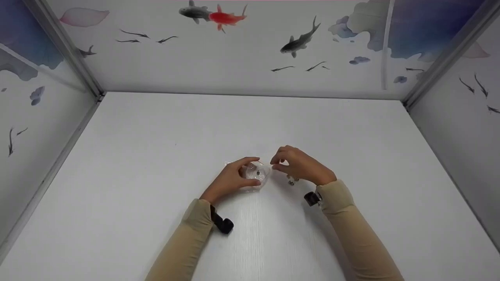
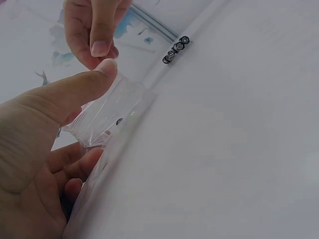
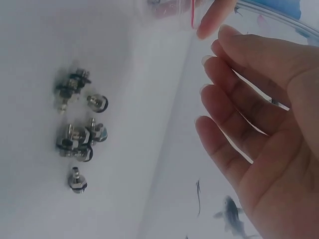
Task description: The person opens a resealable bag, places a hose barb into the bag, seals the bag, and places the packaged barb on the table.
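Note:
My left hand [image 1: 233, 176] grips a clear plastic bag [image 1: 264, 180], thumb on the near side and fingers on the far side, holding it spread. A small dark piece [image 2: 119, 121] shows through the film. Just right of the bag is my right hand [image 1: 300, 166], its thumb and index fingertips close together and the other fingers loosely bent. Nothing shows between those fingertips in the right wrist view. Below that hand, several small metal fittings [image 3: 77, 137] with black rings lie in a loose group on the white table [image 1: 175, 234].
A back panel [image 1: 242, 66] printed with fish rises behind the table, with side panels [image 1: 43, 128] at left and right. Each wrist carries a small black camera [image 1: 224, 225]. A red line [image 3: 193, 12] runs along the bag's edge.

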Demonstrator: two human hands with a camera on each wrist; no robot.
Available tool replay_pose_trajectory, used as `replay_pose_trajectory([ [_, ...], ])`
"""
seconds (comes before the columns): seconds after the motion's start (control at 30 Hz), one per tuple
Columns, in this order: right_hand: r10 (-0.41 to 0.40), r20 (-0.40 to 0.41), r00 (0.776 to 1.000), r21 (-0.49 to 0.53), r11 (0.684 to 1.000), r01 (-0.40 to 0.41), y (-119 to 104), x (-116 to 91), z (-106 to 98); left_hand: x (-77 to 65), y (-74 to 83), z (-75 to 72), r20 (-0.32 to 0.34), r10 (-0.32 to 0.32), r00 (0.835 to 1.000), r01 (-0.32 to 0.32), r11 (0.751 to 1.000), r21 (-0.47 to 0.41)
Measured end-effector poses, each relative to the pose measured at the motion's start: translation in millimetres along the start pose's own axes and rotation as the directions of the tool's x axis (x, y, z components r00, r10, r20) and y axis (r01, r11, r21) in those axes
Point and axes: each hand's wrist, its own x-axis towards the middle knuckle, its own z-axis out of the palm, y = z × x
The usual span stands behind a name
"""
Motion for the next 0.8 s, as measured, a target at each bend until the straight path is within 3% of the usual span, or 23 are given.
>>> replay_pose_trajectory([
  [0.5,0.137,0.055,0.989,-0.030,0.990,-0.135,20,-13,-9,-0.5,1.3,-0.8,0.005,-0.020,1.000,0.020,1.000,0.011],
  [0.8,0.148,0.082,0.986,-0.057,0.988,-0.144,30,-15,-9,0.2,0.2,0.5,-0.004,-0.020,1.000,0.020,1.000,0.020],
])
